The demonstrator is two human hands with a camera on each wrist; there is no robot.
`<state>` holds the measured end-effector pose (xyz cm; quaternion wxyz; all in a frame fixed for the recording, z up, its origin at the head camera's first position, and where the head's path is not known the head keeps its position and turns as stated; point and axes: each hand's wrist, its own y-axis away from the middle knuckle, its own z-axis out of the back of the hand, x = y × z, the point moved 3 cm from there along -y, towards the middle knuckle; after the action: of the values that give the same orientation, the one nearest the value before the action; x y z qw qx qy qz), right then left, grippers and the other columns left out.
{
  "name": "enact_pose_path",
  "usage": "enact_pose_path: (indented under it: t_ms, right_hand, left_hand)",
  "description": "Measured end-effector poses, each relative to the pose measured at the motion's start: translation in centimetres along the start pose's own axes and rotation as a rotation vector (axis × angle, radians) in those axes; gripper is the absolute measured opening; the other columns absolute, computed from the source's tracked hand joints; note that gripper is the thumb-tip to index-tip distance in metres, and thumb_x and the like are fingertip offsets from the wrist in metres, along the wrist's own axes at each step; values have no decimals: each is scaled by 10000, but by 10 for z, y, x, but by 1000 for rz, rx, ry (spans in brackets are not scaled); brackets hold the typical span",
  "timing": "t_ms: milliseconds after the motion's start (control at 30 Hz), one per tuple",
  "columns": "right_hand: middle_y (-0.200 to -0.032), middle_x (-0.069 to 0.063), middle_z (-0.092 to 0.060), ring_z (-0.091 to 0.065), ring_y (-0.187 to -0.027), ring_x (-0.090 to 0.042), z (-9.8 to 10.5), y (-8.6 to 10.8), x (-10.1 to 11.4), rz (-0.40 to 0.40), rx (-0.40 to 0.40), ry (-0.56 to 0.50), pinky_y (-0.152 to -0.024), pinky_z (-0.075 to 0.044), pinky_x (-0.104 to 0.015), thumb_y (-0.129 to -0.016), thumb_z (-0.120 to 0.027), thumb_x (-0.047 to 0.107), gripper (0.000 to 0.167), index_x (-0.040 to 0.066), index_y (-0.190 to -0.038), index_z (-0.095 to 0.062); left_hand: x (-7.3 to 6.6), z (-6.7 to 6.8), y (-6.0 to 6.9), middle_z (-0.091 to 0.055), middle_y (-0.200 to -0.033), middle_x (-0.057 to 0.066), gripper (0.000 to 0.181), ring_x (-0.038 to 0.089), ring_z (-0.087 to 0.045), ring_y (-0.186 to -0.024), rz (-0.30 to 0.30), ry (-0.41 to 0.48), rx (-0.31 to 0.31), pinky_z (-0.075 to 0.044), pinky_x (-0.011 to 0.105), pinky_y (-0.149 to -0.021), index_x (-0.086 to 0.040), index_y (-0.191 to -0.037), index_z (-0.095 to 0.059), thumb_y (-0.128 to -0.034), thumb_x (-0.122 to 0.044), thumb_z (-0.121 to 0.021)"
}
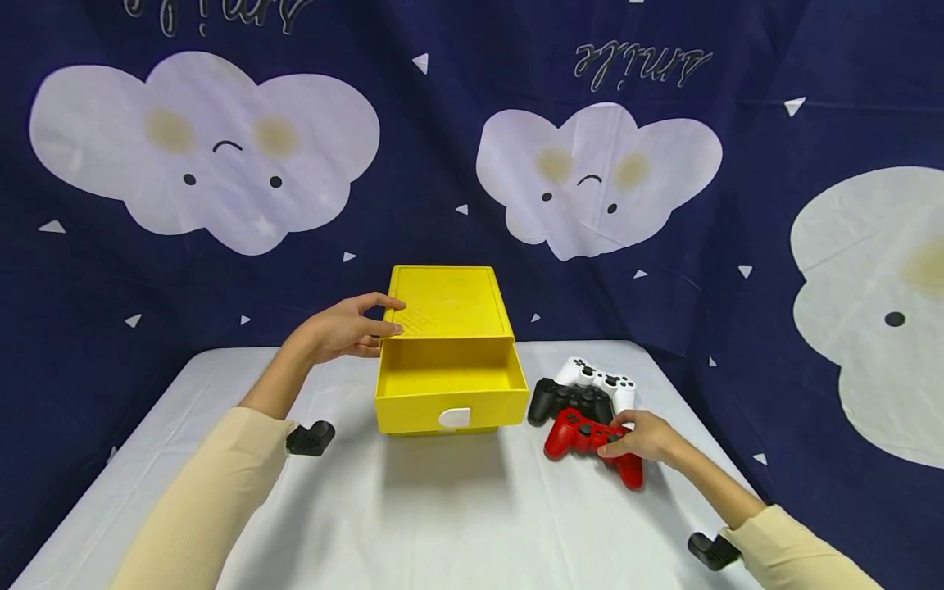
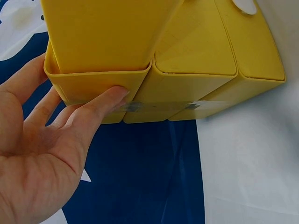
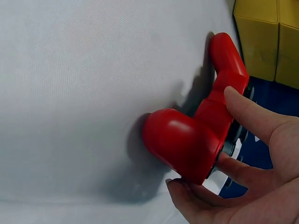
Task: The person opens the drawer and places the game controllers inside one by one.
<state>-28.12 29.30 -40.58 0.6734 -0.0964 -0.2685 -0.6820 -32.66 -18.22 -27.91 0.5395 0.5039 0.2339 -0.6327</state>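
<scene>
A yellow drawer cabinet [image 1: 450,303] stands at the far middle of the table. Its top drawer [image 1: 413,415], with a white pull tab [image 1: 454,418], is slid out toward me; the part of its inside that shows holds nothing. My left hand [image 1: 347,329] rests on the cabinet's left side with extended fingers, some over the top, the thumb against the side wall in the left wrist view. At the right, my right hand [image 1: 651,437] pinches a red game controller [image 1: 578,434] between thumb and fingers. In the right wrist view that controller [image 3: 182,137] sits tilted on or just above the cloth.
Behind the red one lie a black game controller [image 1: 551,400] and a white game controller [image 1: 624,393], close together on the white tablecloth [image 1: 442,524]. A dark blue curtain [image 1: 428,164] with clouds hangs behind the table. Clear tape [image 2: 159,106] runs across the cabinet's side.
</scene>
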Motion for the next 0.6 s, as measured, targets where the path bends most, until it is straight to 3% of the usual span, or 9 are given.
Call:
enact_pose_path:
  t_ms: [267,600]
  right_hand:
    - [-911,-100,-614,-533,-825,-239,-4,-3,-3,-30,-24,-4,-654,-387,-298,-687,-925,306,497,71,-1025,-646]
    - [-869,-85,-633,-531,-804,-242,-4,-3,-4,0,-78,4,-640,-381,-298,-639,-926,322,467,103,-966,-677]
  left_hand:
    - [-1,0,0,-425,-1525,170,663,294,-565,-1165,4,7,-1,-491,490,-1092,-190,-1554,-394,-970,-251,-704]
    - [-1,-1,0,-433,-1516,169,660,278,-570,-1129,6,9,-5,-496,483,-1089,-199,-1553,-398,-971,-252,-704]
